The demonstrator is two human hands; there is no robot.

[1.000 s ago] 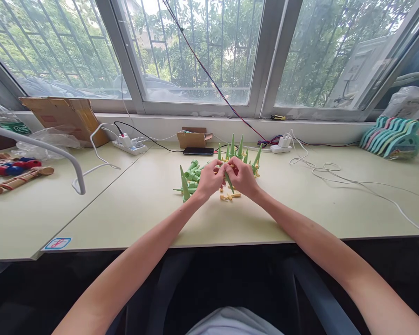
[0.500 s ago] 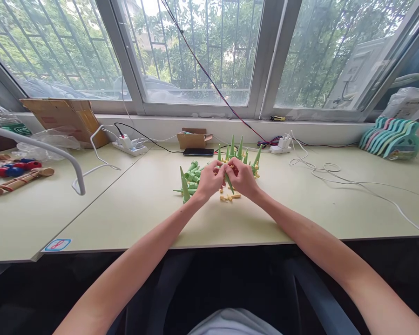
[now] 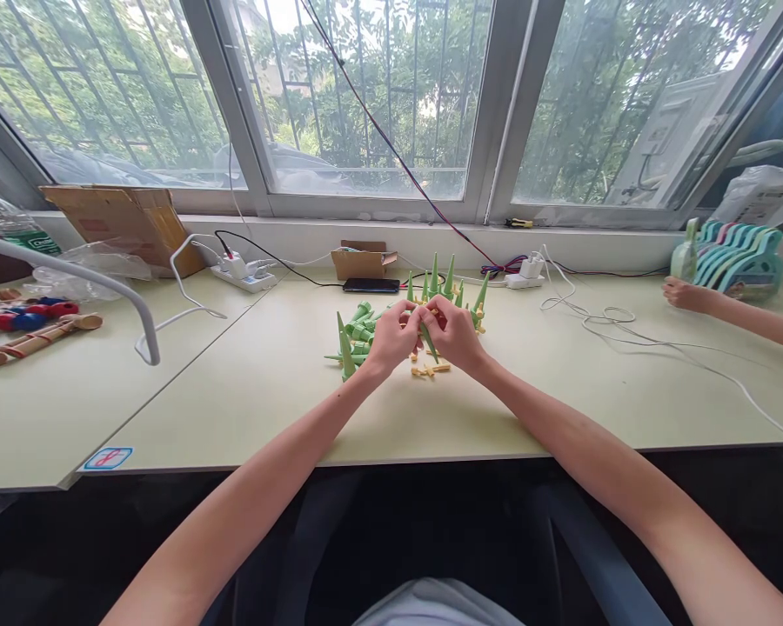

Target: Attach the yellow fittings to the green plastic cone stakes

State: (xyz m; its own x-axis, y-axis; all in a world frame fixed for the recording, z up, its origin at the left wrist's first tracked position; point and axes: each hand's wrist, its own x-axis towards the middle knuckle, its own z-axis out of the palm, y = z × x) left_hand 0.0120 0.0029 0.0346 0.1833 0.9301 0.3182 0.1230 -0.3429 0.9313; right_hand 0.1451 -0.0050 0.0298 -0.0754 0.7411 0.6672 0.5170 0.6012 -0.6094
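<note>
In the head view, my right hand (image 3: 455,332) is closed round a green plastic cone (image 3: 429,344), whose pointed end slants down toward me. My left hand (image 3: 393,336) is pinched at the cone's upper end, fingertips against those of my right hand. What the left fingers grip is hidden. Beside my left hand lies a heap of green cones (image 3: 358,329), with one cone (image 3: 344,346) standing upright. Behind my hands stand several more green cones (image 3: 434,273). Small yellow plastic pieces (image 3: 431,370) lie on the table just below my hands.
A phone (image 3: 371,285) and small cardboard box (image 3: 360,261) are at the back. Power strips (image 3: 243,276) and a white cable (image 3: 626,326) cross the table (image 3: 222,409). Another person's hand (image 3: 685,294) touches the teal hangers (image 3: 734,256) at right. Wooden toys (image 3: 39,326) lie far left.
Another person's hand has come in from the right edge to the teal hangers, with a pale green one at its fingers. My own hands and the cone look almost unchanged.
</note>
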